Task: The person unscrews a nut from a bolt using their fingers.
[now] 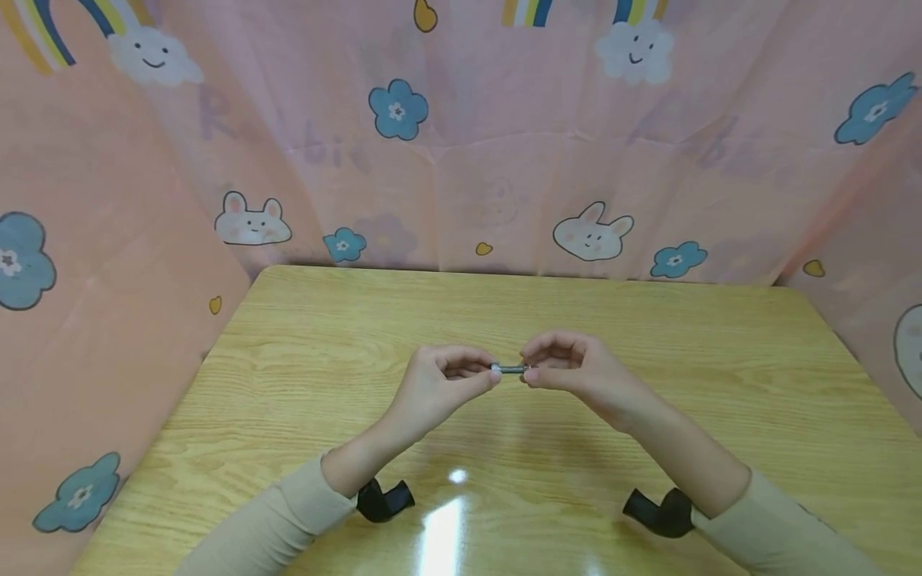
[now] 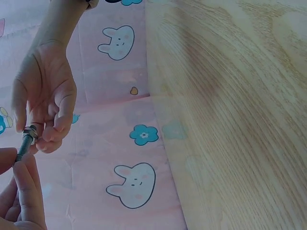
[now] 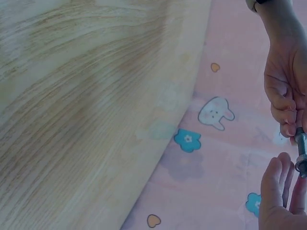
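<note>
Between the two hands a metal bolt [image 1: 512,370] lies roughly level above the table, in the middle of the head view. My left hand [image 1: 438,386] pinches its head end between thumb and fingertips. At the other end, a metal nut [image 2: 30,132] with a thin ring beside it sits on the threads. My right hand [image 1: 585,376] has its thumb and curled fingers around that nut end, partly hiding it in the head view. In the right wrist view the bolt shank [image 3: 301,142] runs down from the left fingers to the nut.
A wood-grain table [image 1: 324,320] extends under both hands, with bright reflections near its front. A pink patterned cloth [image 1: 461,176] hangs behind it and at the sides. Black wrist-worn mounts [image 1: 385,502] stick out by both beige sleeves [image 1: 785,528].
</note>
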Demonstrator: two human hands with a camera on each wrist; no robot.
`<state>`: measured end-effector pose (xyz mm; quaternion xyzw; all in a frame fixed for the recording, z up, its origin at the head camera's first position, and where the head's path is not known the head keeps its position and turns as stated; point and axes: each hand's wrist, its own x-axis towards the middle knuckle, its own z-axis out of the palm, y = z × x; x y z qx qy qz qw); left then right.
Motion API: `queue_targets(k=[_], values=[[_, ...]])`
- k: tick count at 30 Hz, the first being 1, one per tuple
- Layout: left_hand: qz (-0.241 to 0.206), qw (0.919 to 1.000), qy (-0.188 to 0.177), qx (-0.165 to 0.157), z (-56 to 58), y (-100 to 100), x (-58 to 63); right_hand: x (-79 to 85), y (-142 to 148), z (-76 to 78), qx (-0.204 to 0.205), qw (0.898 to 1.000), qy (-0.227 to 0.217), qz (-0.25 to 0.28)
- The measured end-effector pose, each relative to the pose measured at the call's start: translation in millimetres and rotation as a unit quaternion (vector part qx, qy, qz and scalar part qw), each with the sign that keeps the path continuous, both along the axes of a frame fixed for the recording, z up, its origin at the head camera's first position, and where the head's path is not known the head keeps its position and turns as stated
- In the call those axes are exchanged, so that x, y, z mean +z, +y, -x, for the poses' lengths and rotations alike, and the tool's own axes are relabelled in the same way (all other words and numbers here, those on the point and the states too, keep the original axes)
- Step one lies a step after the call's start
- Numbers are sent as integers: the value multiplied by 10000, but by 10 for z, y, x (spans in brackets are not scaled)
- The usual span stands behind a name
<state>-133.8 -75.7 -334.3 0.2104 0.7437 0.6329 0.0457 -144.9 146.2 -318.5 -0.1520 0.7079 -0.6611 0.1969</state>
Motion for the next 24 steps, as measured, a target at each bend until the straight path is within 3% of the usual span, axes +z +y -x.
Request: queue_targets(k=[11,15,24], values=[[-65,10000,63,-19,3,3,26,45,-10,1,33,9999,-157,-46],[-84,10000,-45,10,-2,-4,20,33,11,-4,78,9999,-15,66],[0,9998,-153,127,-7,-12,1,44,-22,-16,5,9996,-259,-82]])
